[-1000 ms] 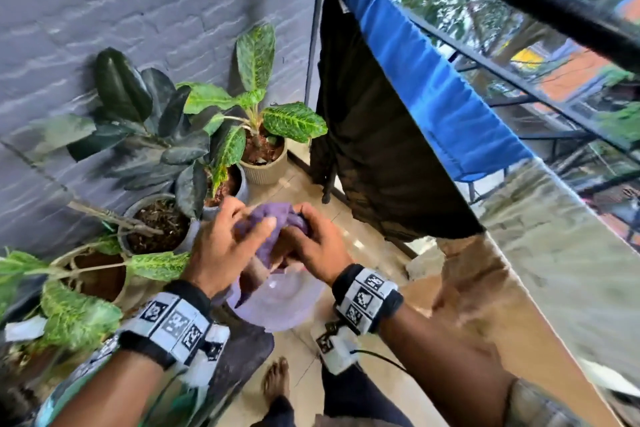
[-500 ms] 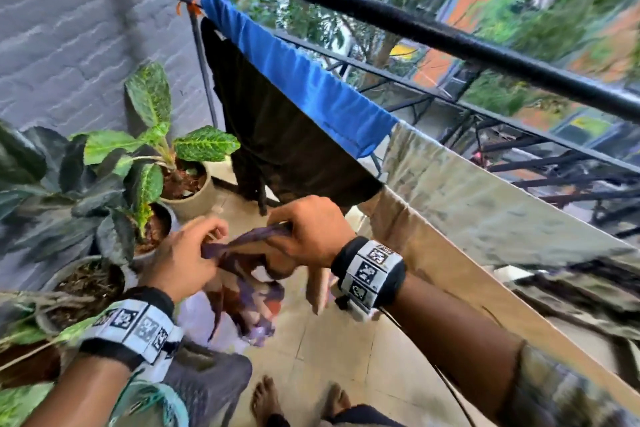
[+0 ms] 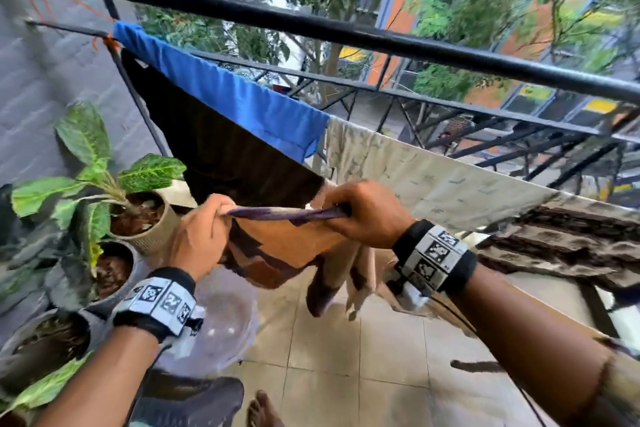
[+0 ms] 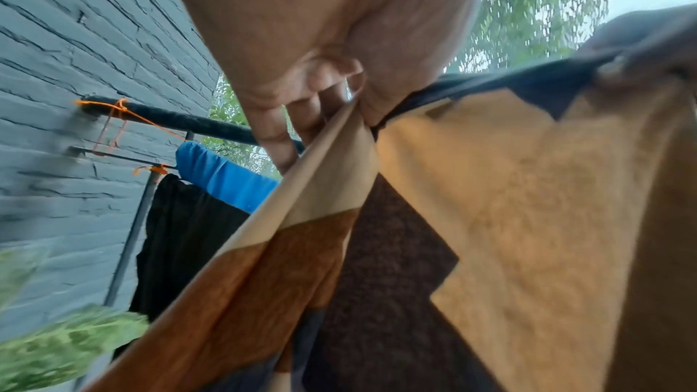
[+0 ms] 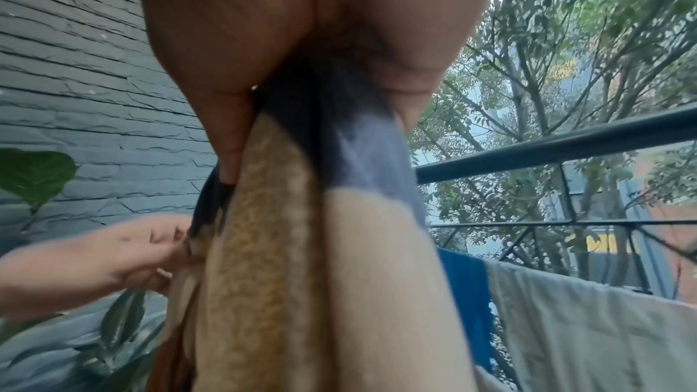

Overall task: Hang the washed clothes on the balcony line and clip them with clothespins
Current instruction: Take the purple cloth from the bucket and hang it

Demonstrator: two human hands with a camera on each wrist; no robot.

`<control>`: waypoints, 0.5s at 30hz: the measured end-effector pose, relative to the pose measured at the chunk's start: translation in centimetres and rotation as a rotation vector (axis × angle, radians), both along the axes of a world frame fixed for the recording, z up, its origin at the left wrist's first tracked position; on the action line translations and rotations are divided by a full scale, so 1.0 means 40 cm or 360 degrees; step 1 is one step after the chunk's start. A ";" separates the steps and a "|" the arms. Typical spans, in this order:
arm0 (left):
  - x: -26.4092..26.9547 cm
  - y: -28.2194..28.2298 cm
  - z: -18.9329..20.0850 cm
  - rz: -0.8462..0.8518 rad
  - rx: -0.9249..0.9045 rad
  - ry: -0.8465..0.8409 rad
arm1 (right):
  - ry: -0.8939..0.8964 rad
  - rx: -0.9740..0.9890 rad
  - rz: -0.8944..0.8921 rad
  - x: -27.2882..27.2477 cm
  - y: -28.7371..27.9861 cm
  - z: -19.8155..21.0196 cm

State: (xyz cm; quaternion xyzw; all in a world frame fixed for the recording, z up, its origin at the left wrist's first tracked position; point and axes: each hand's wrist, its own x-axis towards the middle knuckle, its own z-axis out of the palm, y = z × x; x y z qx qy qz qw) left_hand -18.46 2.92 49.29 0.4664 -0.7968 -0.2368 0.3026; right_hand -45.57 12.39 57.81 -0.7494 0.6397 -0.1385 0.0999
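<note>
Both hands stretch a damp patchwork cloth (image 3: 277, 246) of tan, brown and purple between them at chest height. My left hand (image 3: 204, 236) pinches its left corner and my right hand (image 3: 367, 215) grips the bunched right end; the rest hangs down. In the left wrist view the cloth (image 4: 509, 204) spreads wide below my left hand (image 4: 320, 94). In the right wrist view it (image 5: 339, 249) drops in folds from my right hand (image 5: 301, 70). On the line behind hang a blue cloth (image 3: 235, 97), a black garment (image 3: 221, 156) and a pale printed sheet (image 3: 433, 180). No clothespins show.
A thick black railing bar (image 3: 346, 35) crosses above the line. Potted plants (image 3: 104, 191) stand along the grey brick wall (image 3: 41, 87) on the left. A translucent basin (image 3: 221, 322) sits on the tiled floor (image 3: 346, 357) below my hands, near my bare foot (image 3: 263, 409).
The cloth has come up out of the basin. My hands have moved apart and pulled its top edge taut. My view has lifted from the plants toward the railing.
</note>
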 end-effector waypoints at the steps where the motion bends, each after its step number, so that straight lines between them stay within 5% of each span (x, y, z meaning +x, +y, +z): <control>1: -0.019 0.004 0.016 -0.0014 -0.0008 0.0063 | -0.0026 0.0026 -0.0016 -0.030 0.019 -0.004; 10: -0.191 0.073 0.171 -0.0084 -0.0155 0.0009 | 0.0124 0.0323 -0.0620 -0.251 0.272 -0.098; 15: -0.244 0.163 0.148 -0.0164 -0.0095 -0.0101 | -0.0143 0.0598 -0.0919 -0.381 0.444 -0.152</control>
